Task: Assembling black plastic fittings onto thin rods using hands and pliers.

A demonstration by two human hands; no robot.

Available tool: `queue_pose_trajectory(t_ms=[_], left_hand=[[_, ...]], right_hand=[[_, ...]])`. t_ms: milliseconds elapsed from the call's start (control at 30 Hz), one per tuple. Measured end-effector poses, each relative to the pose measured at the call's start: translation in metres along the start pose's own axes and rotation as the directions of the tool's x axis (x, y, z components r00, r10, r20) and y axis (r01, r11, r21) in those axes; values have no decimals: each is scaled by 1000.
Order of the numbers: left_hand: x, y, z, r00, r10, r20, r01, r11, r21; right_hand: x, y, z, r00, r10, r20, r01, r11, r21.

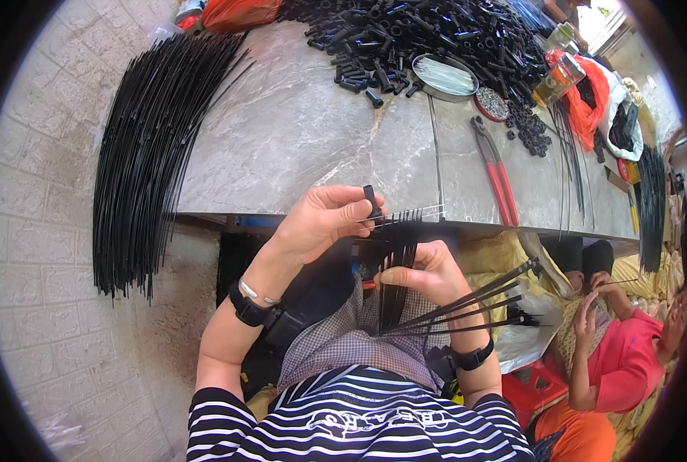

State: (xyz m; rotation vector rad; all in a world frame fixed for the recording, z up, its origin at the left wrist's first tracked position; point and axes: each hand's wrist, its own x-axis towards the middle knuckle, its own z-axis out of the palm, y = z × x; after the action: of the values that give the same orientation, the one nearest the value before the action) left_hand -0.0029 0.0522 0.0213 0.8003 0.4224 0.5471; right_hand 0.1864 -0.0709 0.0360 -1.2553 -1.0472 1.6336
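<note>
My left hand (322,222), just past the table's front edge, pinches a short black plastic tube piece (370,197) between thumb and fingers. Thin pale wires (413,215) run from these fingers across the tops of a row of thin black rods (397,266). Below and to the right, my right hand (428,276) is closed round that flat bundle, its thumb pressed across it. More black rods (467,306) fan out to the right from my lap, over my right forearm; some end in thicker black pieces.
On the grey table (282,138) lie a big heap of black tube parts (436,38), a dish of pale wires (445,77), a red-rimmed tin (491,105) and red-handled pliers (496,173). Long black rods (155,162) overhang at left. Another person (628,350) sits at right.
</note>
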Motion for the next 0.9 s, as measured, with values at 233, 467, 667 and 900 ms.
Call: queue_pose_trajectory(t_ms=[233,467,667,900], left_hand=[[4,-1,4,999,21,-32,-20,1000,19],[1,5,6,999,8,-34,-7,999,33],[2,4,4,1000,-7,-30,9,998,59],[2,3,4,999,-9,-42,14,995,103]], right_hand=[[1,5,0,1000,-2,-31,4,998,64],[2,2,-2,1000,15,-13,-15,999,34],[2,4,-3,1000,8,1,-8,1000,29],[4,9,-1,1000,-3,-22,4,998,61]])
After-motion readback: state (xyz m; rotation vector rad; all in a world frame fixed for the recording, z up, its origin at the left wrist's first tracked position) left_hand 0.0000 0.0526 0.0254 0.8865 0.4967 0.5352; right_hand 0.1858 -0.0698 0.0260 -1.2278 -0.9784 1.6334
